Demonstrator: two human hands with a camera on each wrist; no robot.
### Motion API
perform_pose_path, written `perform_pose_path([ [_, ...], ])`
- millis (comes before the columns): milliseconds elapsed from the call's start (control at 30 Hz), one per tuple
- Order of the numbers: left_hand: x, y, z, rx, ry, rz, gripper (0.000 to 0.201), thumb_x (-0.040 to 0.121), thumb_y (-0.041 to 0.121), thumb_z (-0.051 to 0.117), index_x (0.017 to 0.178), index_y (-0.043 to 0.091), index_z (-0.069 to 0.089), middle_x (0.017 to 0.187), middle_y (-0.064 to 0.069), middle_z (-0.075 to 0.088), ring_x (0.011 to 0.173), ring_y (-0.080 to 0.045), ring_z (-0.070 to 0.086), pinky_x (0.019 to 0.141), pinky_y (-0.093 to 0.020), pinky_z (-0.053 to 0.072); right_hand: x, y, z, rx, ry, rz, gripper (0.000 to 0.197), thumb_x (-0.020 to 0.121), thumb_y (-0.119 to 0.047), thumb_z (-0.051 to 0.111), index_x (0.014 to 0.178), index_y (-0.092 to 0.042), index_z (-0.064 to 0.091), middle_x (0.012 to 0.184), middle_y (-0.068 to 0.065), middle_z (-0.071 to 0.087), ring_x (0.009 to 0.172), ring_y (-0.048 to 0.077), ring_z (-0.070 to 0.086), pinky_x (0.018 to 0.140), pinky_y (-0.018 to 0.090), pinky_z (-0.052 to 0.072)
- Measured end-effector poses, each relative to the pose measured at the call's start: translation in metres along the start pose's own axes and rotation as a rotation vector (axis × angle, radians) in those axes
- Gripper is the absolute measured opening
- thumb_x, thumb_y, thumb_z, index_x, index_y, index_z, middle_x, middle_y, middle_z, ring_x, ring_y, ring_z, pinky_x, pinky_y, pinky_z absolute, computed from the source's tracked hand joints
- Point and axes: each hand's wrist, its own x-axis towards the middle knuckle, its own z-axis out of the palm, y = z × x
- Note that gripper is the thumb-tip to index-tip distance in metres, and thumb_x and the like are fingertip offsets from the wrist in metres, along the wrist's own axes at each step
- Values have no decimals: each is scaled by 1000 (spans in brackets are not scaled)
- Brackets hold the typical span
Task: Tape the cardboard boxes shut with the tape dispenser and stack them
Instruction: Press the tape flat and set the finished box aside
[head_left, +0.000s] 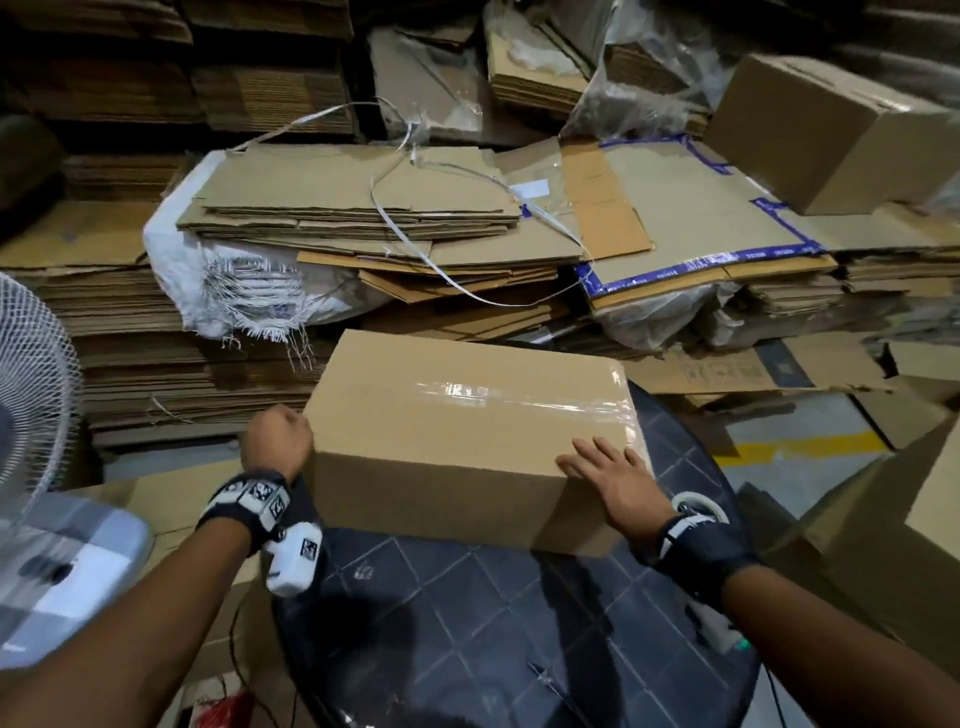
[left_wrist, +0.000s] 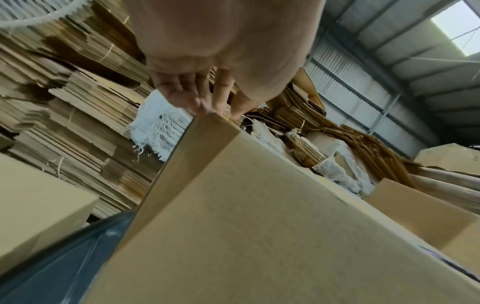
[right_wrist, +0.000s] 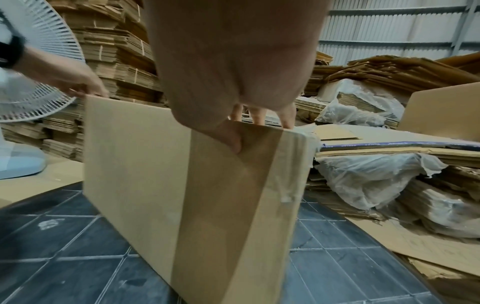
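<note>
A brown cardboard box (head_left: 457, 441) lies closed on a dark round table (head_left: 467, 623), with a strip of clear tape (head_left: 519, 395) across its top and down its right end (right_wrist: 285, 174). My left hand (head_left: 278, 436) grips the box's upper left corner, fingers curled over the edge (left_wrist: 197, 96). At the near right corner my right hand (head_left: 608, 473) holds the top edge: fingers lie on top and the thumb (right_wrist: 233, 142) presses the front face. A white roll of tape (head_left: 698, 506) sits on the table just behind my right wrist, partly hidden.
Stacks of flattened cardboard (head_left: 363, 218) fill the space behind the table. A taped box (head_left: 831, 135) rests on the pile at the far right, and another box (head_left: 924, 519) stands near right. A white fan (head_left: 26, 389) stands at the left.
</note>
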Motion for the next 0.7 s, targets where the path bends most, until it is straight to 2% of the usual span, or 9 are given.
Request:
perform_pose_path([
  [100, -51, -4, 3, -51, -20, 23, 13, 96, 15, 52, 88, 5, 55, 80, -17, 58, 80, -38, 58, 69, -38, 42, 21, -3, -8, 171, 85, 191, 58, 95, -2, 45, 146, -29, 40, 162, 2, 29, 151, 25, 21, 120, 53, 19],
  [167, -84, 0, 7, -94, -89, 38, 12, 96, 14, 52, 91, 5, 49, 79, -18, 58, 77, -36, 57, 68, -38, 42, 35, -6, -9, 306, 186, 345, 46, 92, -1, 50, 132, -23, 49, 144, 5, 49, 142, 27, 34, 117, 54, 24],
  [233, -110, 6, 10, -120, -147, 59, 12, 96, 14, 53, 88, 8, 46, 76, -17, 61, 74, -35, 59, 67, -40, 47, 47, -8, -7, 418, 277, 426, 42, 86, 1, 56, 123, -19, 57, 127, 8, 55, 132, 33, 42, 110, 52, 32],
  [300, -132, 18, 9, -148, -268, 86, 18, 93, 12, 56, 80, 13, 45, 70, -9, 60, 65, -30, 62, 59, -34, 47, 56, -13, -1, 520, 359, 444, 42, 85, 4, 56, 123, -12, 60, 122, 15, 51, 126, 40, 43, 104, 50, 40],
  [400, -145, 38, 6, -250, -413, 182, 17, 94, 8, 56, 77, 11, 55, 58, -3, 63, 48, -12, 62, 51, -28, 50, 55, -31, 5, 718, 504, 513, 55, 88, 2, 57, 142, -6, 46, 135, 22, 43, 128, 41, 41, 109, 46, 37],
  [467, -127, 44, 6, -305, -276, 221, 16, 97, 3, 53, 89, 10, 65, 65, -2, 70, 56, -6, 64, 63, -28, 54, 46, -49, 9, 860, 530, 546, 69, 86, 4, 59, 149, -5, 34, 144, 21, 40, 130, 39, 44, 110, 43, 36],
  [533, -93, 48, 7, -334, -129, 196, 27, 96, -4, 48, 111, 6, 68, 90, -10, 75, 82, -14, 71, 82, -32, 56, 33, -69, 13, 979, 528, 542, 73, 89, -1, 63, 152, -4, 27, 149, 20, 42, 134, 38, 45, 110, 42, 37],
  [600, -62, 57, 3, -304, -86, 196, 43, 93, -9, 46, 131, 5, 61, 116, -12, 70, 105, -28, 67, 94, -37, 52, 20, -90, 15, 1074, 477, 525, 76, 94, -10, 64, 156, -5, 21, 155, 16, 39, 139, 36, 43, 112, 41, 37],
  [700, -30, 70, 3, -315, -206, 133, 49, 96, -1, 47, 145, 9, 48, 115, -7, 60, 88, -24, 61, 84, -36, 46, 6, -117, 26, 1177, 275, 461, 82, 95, -20, 68, 157, -12, 15, 153, 9, 43, 134, 32, 50, 109, 45, 44],
])
